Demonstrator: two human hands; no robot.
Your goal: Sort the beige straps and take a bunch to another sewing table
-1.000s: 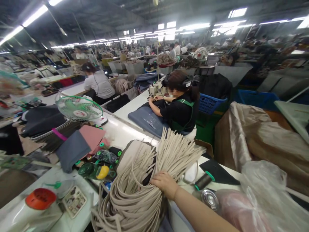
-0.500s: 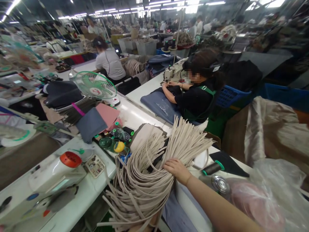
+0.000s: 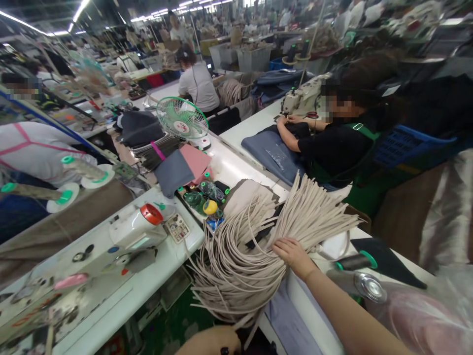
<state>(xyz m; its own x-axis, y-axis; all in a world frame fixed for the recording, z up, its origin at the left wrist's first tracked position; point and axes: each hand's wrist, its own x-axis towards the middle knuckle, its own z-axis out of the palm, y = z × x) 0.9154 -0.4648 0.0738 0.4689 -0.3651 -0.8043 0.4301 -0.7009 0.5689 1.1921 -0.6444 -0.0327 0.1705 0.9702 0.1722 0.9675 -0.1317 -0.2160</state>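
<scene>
Right hand (image 3: pixel 293 254) on beige straps (image 3: pixel 236 266)

You have one big bundle of beige straps (image 3: pixel 254 256), too many to count singly. One table fan (image 3: pixel 182 117) stands on the bench, with two sewing machines: one white (image 3: pixel 133 231) near you, one cream (image 3: pixel 305 96) farther off. Two thread cones (image 3: pixel 79 170) sit at your left. Two co-workers sit close: one in black (image 3: pixel 332 148), one in grey (image 3: pixel 197 86).
</scene>
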